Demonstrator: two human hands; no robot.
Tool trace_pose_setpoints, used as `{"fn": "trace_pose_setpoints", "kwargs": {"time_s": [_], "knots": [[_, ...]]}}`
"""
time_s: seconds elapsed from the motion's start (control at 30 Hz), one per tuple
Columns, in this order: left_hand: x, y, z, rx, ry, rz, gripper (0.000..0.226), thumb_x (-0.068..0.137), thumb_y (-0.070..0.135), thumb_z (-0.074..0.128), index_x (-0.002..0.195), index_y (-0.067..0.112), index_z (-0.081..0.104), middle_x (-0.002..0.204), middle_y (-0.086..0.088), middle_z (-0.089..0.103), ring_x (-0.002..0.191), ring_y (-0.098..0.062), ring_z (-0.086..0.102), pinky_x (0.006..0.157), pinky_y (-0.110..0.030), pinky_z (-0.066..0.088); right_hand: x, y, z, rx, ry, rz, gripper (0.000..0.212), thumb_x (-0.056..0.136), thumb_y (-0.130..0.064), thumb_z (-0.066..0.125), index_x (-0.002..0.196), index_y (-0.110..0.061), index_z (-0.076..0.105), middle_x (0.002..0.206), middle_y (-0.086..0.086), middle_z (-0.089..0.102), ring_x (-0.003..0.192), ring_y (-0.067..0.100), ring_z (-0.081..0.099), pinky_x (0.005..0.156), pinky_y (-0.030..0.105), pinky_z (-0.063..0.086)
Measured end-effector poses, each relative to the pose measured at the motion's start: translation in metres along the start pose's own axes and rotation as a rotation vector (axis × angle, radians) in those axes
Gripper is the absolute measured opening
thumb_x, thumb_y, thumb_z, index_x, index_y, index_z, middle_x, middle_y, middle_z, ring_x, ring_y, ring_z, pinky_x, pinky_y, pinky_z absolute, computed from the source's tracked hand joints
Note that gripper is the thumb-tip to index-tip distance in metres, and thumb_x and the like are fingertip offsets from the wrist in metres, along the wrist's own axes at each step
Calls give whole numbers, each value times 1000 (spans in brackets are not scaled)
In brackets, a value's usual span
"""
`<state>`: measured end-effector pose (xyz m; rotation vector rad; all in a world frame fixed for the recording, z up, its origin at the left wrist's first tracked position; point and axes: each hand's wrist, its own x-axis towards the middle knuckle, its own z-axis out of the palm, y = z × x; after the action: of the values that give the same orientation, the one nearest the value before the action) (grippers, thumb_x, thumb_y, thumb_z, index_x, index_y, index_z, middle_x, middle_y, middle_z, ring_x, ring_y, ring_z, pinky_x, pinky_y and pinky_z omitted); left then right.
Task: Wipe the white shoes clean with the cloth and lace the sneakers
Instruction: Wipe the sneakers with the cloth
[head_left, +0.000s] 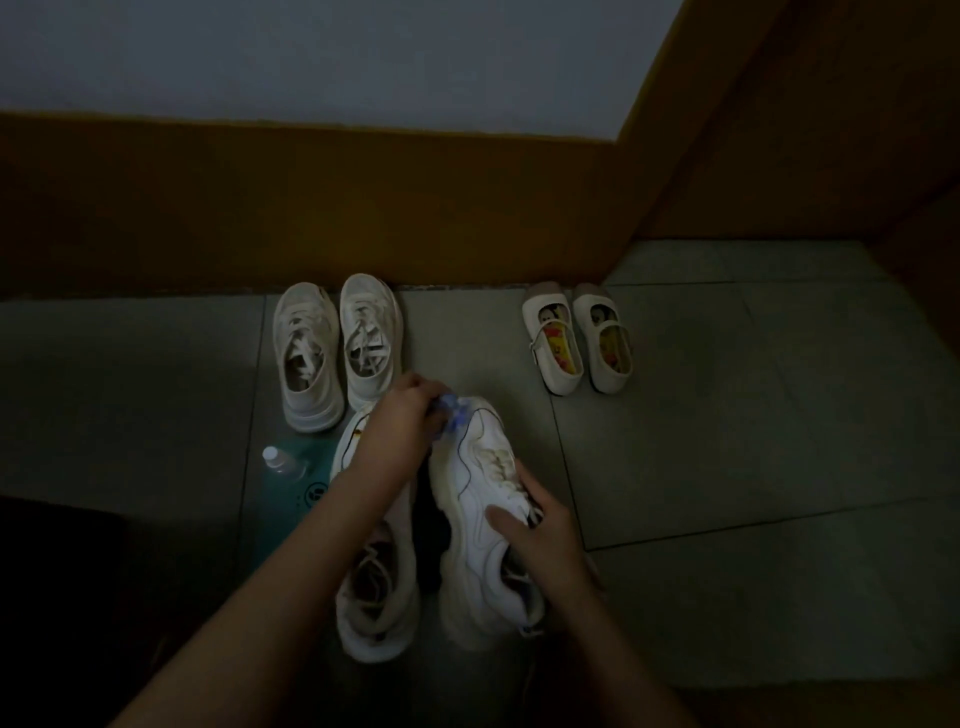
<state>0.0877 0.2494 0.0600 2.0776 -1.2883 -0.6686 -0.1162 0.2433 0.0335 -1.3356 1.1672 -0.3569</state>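
Status: wiping is in hand; lacing, by my judgement, is not yet begun.

My left hand (410, 415) pinches the small blue-and-white crumpled cloth (454, 415) in curled fingers and presses it to the toe of the chunky white leather sneaker (483, 519). That shoe is tipped on its side, sole towards its mate, near the middle of the grey tiled floor (727, 415). My right hand (540, 525) steadies it at midfoot: the thumb lies flat on the side panel and the fingers curl over the laced top, their tips hidden.

The matching white sneaker (374, 571) stands just beside it, under my left forearm; whether it has been wiped I cannot tell in this dim light.

Outstanding, as I judge it: the pair of cream lace-up sneakers (337, 353) at the floor's far edge, with laces lying loose, and the pair of white strap shoes (576, 338) at the same edge, to the right.

Clearances: a clear white-capped bottle (275, 460) and a teal printed pack (296, 499) sit close on the left, so a wide left elbow swing risks toppling the bottle. The brown skirting board (311, 208) closes the far edge. Open tile lies to the right.
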Motion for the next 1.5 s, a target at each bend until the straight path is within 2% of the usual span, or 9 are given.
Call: {"fn": "trace_pose_setpoints", "kwargs": {"time_s": [0.27, 0.5, 0.63, 0.87, 1.03, 1.2, 1.33, 1.43, 1.5], "knots": [[21, 11, 30, -130, -1, -48, 22, 87, 8, 58, 108, 5, 66, 111, -17, 55, 101, -27, 56, 77, -14, 31, 1, 5, -6, 18, 32, 32, 61, 82, -15, 69, 133, -33, 41, 107, -25, 58, 97, -7, 57, 86, 17, 48], [4, 3, 30, -115, 14, -32, 23, 88, 6, 56, 108, 3, 66, 107, -21, 55, 97, -31, 56, 74, -14, 28, 2, 5, -6, 22, 58, 58, 64, 75, -23, 75, 133, -23, 48, 110, -16, 64, 102, 0, 62, 93, 30, 52], [-10, 5, 33, -85, 30, -40, 23, 86, 3, 57, 108, 0, 65, 106, -23, 56, 96, -34, 57, 69, -16, 27, 0, 3, -7, 23, 44, 44, 60, 80, -14, 71, 134, -23, 46, 109, -17, 62, 95, -9, 61, 82, 14, 51], [-23, 6, 26, 54, -120, 30, 24, 87, 8, 57, 109, 2, 65, 109, -22, 62, 99, -33, 59, 80, -29, 41, -4, 0, -6, 45, 47, 86, 60, 81, -18, 70, 135, -24, 46, 116, -9, 62, 98, -3, 58, 83, 17, 50], [-6, 6, 12, 63, 40, 45, 21, 85, 8, 59, 104, 3, 68, 104, -21, 57, 92, -31, 58, 75, -21, 35, -7, -4, 11, -49, 45, 33, 62, 84, -23, 67, 140, -22, 40, 130, -4, 56, 115, 7, 55, 80, 5, 44], [6, 6, 20, 235, -111, 243, 19, 83, 7, 54, 95, 1, 68, 93, -7, 59, 92, -35, 58, 79, -34, 49, -8, -8, 18, -77, 69, -18, 59, 85, -18, 66, 139, -17, 41, 127, -5, 58, 112, 4, 55, 79, -2, 42], [20, 3, 15, 404, -320, 348, 14, 50, 12, 62, 60, 6, 70, 62, -13, 58, 52, -30, 60, 43, -21, 46, -6, -7, 26, -126, 86, -11, 61, 85, -20, 66, 141, -18, 40, 131, -2, 57, 114, 6, 54, 80, 1, 41], [16, 0, 8, 530, -418, 341, 22, 68, 11, 57, 81, -1, 72, 80, -20, 60, 75, -33, 62, 62, -27, 49, -7, -7, 34, -182, 101, -17, 60, 86, -18, 64, 141, -18, 39, 133, 1, 55, 117, 9, 53, 83, 7, 39], [11, -4, 11, 483, -372, 280, 12, 65, 6, 71, 77, 1, 70, 77, -16, 61, 71, -27, 63, 60, -20, 49, -7, -7, 35, -188, 113, -9, 61, 86, -18, 65, 141, -18, 39, 132, 1, 56, 113, 6, 53, 82, 7, 38]]}}
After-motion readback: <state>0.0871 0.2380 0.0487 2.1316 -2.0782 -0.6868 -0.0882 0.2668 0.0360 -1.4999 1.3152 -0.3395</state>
